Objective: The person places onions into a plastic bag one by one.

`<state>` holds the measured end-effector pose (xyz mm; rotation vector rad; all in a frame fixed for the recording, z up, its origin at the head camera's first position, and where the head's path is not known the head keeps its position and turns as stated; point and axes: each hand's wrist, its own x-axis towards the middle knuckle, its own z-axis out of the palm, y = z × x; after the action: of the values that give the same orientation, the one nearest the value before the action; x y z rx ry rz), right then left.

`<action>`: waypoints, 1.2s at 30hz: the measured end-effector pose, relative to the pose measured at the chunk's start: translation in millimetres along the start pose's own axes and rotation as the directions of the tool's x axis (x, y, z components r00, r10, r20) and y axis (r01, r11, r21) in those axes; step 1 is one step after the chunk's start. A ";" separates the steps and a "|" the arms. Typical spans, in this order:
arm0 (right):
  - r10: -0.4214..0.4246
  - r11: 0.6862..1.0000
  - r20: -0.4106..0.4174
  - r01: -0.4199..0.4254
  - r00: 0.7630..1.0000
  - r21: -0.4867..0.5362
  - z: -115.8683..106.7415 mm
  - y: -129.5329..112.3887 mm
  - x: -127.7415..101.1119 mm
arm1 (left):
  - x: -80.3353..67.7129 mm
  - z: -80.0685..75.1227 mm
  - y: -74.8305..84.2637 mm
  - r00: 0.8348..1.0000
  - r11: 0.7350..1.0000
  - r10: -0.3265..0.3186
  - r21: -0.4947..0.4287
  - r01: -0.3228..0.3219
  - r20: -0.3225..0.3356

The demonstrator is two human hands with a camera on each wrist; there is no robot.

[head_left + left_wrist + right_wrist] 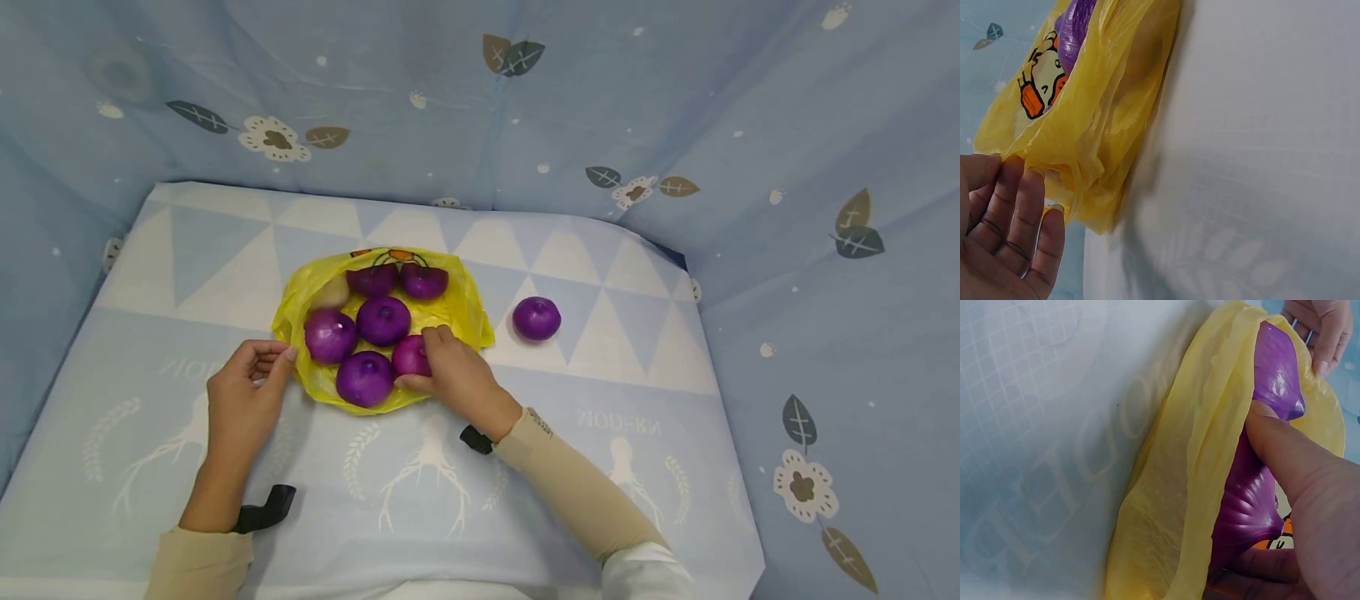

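A yellow plastic bag (467,300) with a cartoon print lies wide open on the table, holding several purple onions (384,321). My left hand (251,392) pinches the bag's left edge between thumb and fingertips; in the left wrist view the fingers (1013,194) meet the thin plastic. Inside the bag's right side, my right hand (461,371) grips a reddish-purple onion (409,357), thumb on its near side and fingers around the far side. The right wrist view shows that onion (1247,500) within the bag wall (1172,487), partly hidden by the hand.
One more purple onion (536,318) sits on the table, right of the bag. A pale round thing (332,293) lies at the bag's upper left. The patterned tablecloth (630,400) covers the table, and blue curtains (420,150) hang along its back and sides.
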<state>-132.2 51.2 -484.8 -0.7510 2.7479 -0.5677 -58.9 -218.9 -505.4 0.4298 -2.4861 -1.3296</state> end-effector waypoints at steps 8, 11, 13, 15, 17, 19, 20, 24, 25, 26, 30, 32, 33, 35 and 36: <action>0.007 1.000 -0.003 -0.006 1.000 0.023 0.1 1.7 -1.1 | 0.6 -2.0 1.4 1.000 1.000 -0.006 0.015 0.006 0.010; -0.004 1.000 -0.016 0.005 1.000 0.015 -0.6 2.3 -2.3 | 1.0 -2.3 1.5 1.000 1.000 0.002 0.014 -0.002 0.006; -0.004 1.000 -0.022 0.004 1.000 0.020 -2.1 2.0 -3.8 | 1.3 -2.6 1.9 1.000 1.000 0.005 0.012 -0.005 0.005; 0.002 1.000 -0.024 -0.002 1.000 0.030 -4.0 1.5 -5.3 | 1.5 -3.0 2.2 1.000 1.000 0.005 0.011 -0.005 0.006; 0.013 0.999 -0.028 -0.011 1.000 0.047 -6.3 1.1 -7.5 | 1.6 -3.2 2.3 1.000 1.000 0.006 0.009 -0.006 0.006; 0.013 0.999 -0.032 -0.012 0.999 0.050 -9.5 1.2 -10.5 | 1.6 -3.5 2.2 1.000 1.000 0.007 0.004 -0.007 0.006; 0.012 0.999 -0.035 -0.010 0.999 0.049 -11.2 1.6 -12.2 | 1.7 -3.7 2.2 1.000 1.000 0.007 0.004 -0.007 0.005; -0.003 1.000 -0.054 0.004 0.999 0.031 -18.7 5.3 -20.8 | 1.5 -4.0 2.3 1.000 1.000 -0.002 0.010 0.002 0.008; -0.005 1.000 -0.061 0.006 0.998 0.028 -20.3 6.8 -23.1 | 1.5 -4.1 2.6 1.000 1.000 -0.004 0.013 0.004 0.009; -0.007 1.000 -0.070 0.009 0.998 0.029 -22.2 8.2 -25.4 | 1.5 -4.2 2.9 1.000 1.000 -0.006 0.016 0.006 0.010; -0.030 0.999 -0.120 0.034 0.992 0.029 -30.4 13.9 -35.8 | 1.5 -5.0 4.1 1.000 1.000 -0.014 0.019 0.014 0.016; -0.053 0.998 -0.150 0.057 0.987 0.020 -34.9 16.7 -40.6 | 1.4 -5.3 4.7 1.000 1.000 -0.017 0.017 0.017 0.015; -0.066 0.997 -0.166 0.069 0.984 0.014 -37.4 18.2 -43.0 | 1.4 -5.5 4.9 1.000 1.000 -0.018 0.013 0.018 0.015; -0.088 0.996 -0.195 0.089 0.977 -0.006 -42.3 21.5 -47.6 | 1.1 -5.8 5.1 1.000 1.000 -0.018 0.007 0.018 0.014; -0.095 0.996 -0.209 0.093 0.973 -0.016 -44.9 23.4 -49.8 | 0.9 -5.8 5.3 1.000 1.000 -0.019 0.008 0.019 0.012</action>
<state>-115.0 109.8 -448.4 -0.8729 2.9179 -0.6955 -58.1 -220.7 -497.7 0.4491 -2.5035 -1.3341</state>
